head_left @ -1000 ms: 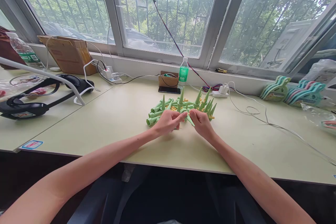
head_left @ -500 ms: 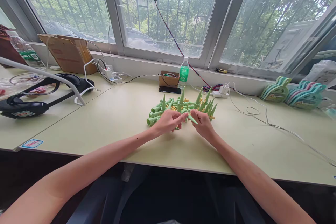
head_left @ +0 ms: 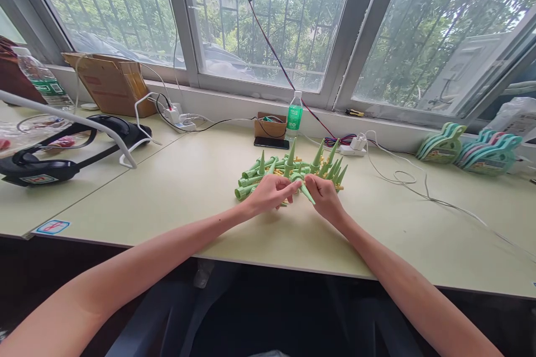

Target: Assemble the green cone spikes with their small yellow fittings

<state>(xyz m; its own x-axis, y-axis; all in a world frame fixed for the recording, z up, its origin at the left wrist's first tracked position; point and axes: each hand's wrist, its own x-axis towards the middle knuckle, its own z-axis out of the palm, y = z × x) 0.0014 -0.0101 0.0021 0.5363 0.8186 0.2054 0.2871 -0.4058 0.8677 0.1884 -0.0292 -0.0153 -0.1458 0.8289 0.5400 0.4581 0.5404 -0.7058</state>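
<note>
Between my hands is a light-green pointed plastic piece (head_left: 309, 194), its tip slanting down toward me. My left hand (head_left: 270, 192) pinches it near its wide end with thumb and fingers. Curled closed beside it, my right hand (head_left: 324, 195) grips the same piece; what lies inside its fingers is hidden. Just behind both hands is a heap of similar parts: green tubes (head_left: 247, 192) lie on the left, and upright green cones (head_left: 290, 157) rise from the middle and right. Small yellow bits show among them.
Behind the heap stand a phone (head_left: 271, 143), a small cardboard box (head_left: 263, 127) and a green-labelled bottle (head_left: 295, 114). A black headset (head_left: 37, 170) is at left. White cables (head_left: 444, 203) and stacked green plastic pieces (head_left: 439, 145) are at right. The table's front edge (head_left: 285, 268) is near me.
The pointed piece has turned a little, its tip now aiming more steeply down. Both hands stay almost in the same place.
</note>
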